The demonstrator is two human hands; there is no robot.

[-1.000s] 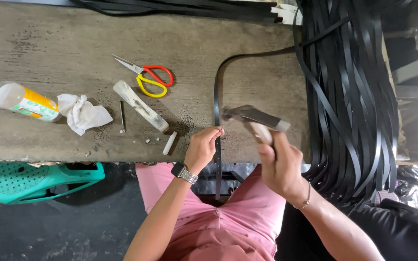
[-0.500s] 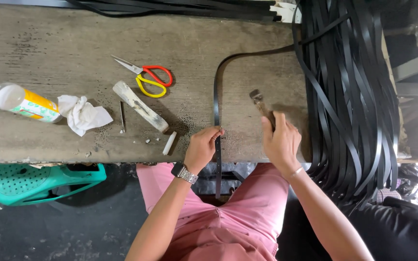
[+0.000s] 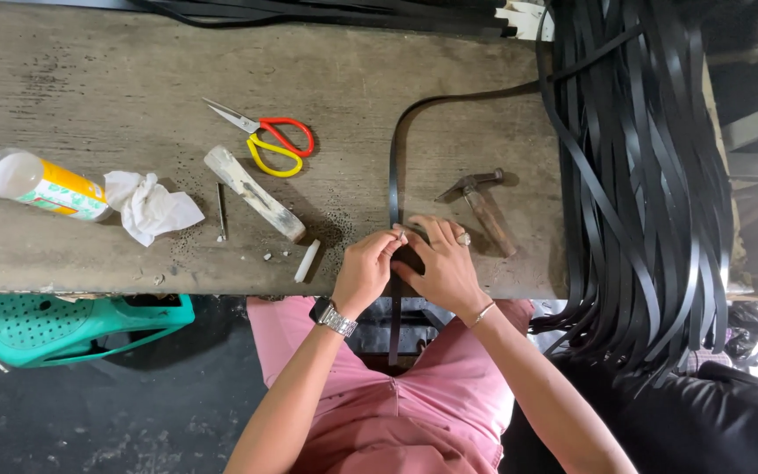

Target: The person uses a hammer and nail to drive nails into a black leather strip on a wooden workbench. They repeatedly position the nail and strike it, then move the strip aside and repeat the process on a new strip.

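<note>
A black strip (image 3: 394, 175) curves across the worn wooden table (image 3: 116, 70) from the bundle on the right and drops over the near edge between my knees. My left hand (image 3: 363, 272), with a wristwatch, pinches the strip at the table's edge, fingertips together. My right hand (image 3: 442, 268), with a ring and a bracelet, rests over the strip right beside it, fingers touching the left fingertips. A hammer (image 3: 479, 204) with a wooden handle lies on the table just right of my right hand, free of both hands.
A thick bundle of black strips (image 3: 642, 175) hangs over the table's right end. Red-and-yellow scissors (image 3: 267, 139), a pale wooden block (image 3: 252, 193), a thin nail-like tool (image 3: 220, 211), a crumpled tissue (image 3: 151, 209) and a lying bottle (image 3: 37, 184) sit to the left. A teal stool (image 3: 72, 329) stands below.
My right hand brought the hammer down, laid it on the table and moved left onto the strip. My left hand stayed on the strip.
</note>
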